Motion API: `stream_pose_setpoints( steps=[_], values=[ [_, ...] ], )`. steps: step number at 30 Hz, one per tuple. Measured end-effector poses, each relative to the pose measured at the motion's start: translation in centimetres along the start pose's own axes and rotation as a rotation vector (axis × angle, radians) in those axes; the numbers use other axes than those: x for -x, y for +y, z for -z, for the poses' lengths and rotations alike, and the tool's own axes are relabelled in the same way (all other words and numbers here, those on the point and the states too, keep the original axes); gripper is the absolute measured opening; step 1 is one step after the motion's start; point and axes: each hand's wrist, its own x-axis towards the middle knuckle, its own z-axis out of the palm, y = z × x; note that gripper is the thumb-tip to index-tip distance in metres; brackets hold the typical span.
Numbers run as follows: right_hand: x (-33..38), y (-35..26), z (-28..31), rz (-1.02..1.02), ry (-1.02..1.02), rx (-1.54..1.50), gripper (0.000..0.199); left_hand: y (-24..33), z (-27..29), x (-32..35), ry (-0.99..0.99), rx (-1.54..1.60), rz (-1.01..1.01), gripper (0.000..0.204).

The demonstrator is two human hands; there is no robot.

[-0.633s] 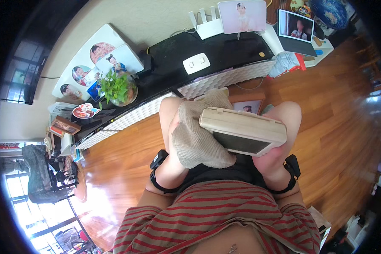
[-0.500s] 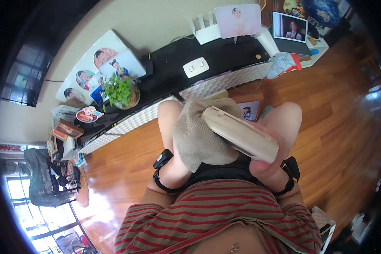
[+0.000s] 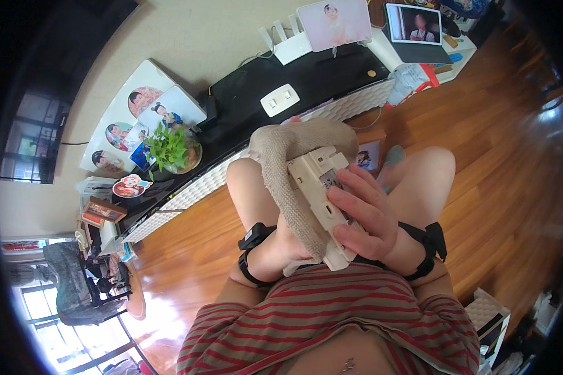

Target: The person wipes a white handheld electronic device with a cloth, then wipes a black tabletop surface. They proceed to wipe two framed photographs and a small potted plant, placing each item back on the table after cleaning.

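A cream oblong plastic device (image 3: pixel 309 187) is held tilted above my lap, its flat side with slots and a partly covered label turned up. My right hand (image 3: pixel 370 219) grips it from the right, fingers curved over that side. Behind and to the left of it bunches a beige knitted cloth (image 3: pixel 274 156), draped along the device's far and left edges. My left hand (image 3: pixel 289 242) holds the cloth against the device from the left; most of its fingers are hidden under the fabric.
Ahead stands a long black cabinet (image 3: pixel 237 100) with a white two-switch plate (image 3: pixel 280 100), a potted plant (image 3: pixel 169 149), a router (image 3: pixel 292 47) and photo boards. A tablet (image 3: pixel 414 25) stands at the far right. A framed photo (image 3: pixel 367 155) rests low beyond my lap, above the wooden floor (image 3: pixel 481 206).
The device has turned over, from its smooth rounded side to its slotted side, and come slightly nearer. My right fingers now lie on top of it. The cloth has shifted behind it.
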Motion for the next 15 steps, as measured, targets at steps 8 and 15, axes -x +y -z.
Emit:
stream_pose_setpoints(
  steps=[8, 15],
  values=[
    [-0.9, -0.9, -0.6, 0.017, -0.029, 0.146, 0.023, -1.4, 1.4, -1.9, 0.079, 0.515, -0.054, 0.080],
    [-0.3, -0.3, -0.9, -0.033, -0.052, 0.226, 0.021, -1.5, 2.5, -3.0, 0.199, 0.524, 0.043, 0.066]
  ],
)
